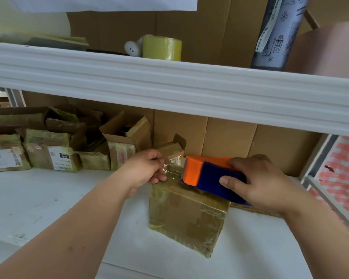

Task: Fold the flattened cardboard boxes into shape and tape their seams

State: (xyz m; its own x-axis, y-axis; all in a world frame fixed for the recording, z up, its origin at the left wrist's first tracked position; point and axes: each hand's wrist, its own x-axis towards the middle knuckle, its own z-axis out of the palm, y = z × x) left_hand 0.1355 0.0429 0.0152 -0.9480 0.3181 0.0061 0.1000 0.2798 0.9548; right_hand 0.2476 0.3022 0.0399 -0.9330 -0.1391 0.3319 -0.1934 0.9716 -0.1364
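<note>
Where the white desk (48, 198) lies bare at the left, a row of taped boxes (54, 156) lines its back edge against the cardboard wall (230, 137). Toward the middle, the left hand (147, 168) pinches the loose end of clear tape (170, 170) above the top edge of a tape-covered box (187, 216) standing on the desk. Just right, the right hand (258, 182) grips an orange and blue tape dispenser (206, 174) resting on that box's top. Overhead, a white shelf (169, 85) carries a tape roll (161, 47).
</note>
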